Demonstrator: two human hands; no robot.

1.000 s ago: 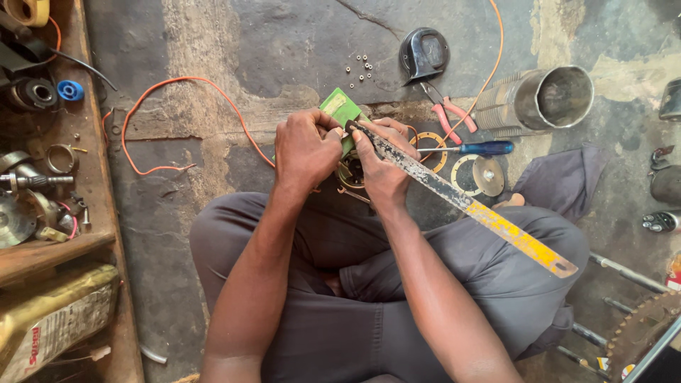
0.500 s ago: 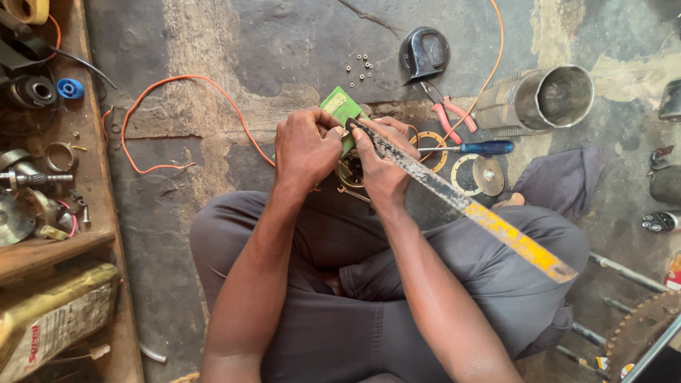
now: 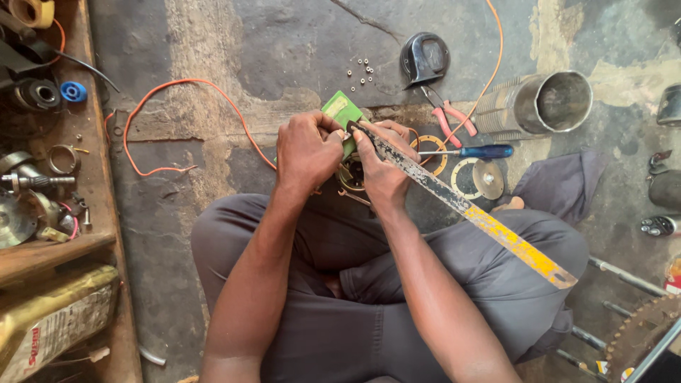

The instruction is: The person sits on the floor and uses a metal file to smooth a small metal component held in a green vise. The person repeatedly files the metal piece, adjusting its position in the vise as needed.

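Single head-worn view, facing steeply down, close over the lap and stone floor [image 3: 284,50] (no second view)

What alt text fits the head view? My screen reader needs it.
A seated person's left hand holds a small green part while the right hand presses a long flat blade against it, above a screwdriver, pliers and metal cylinder.
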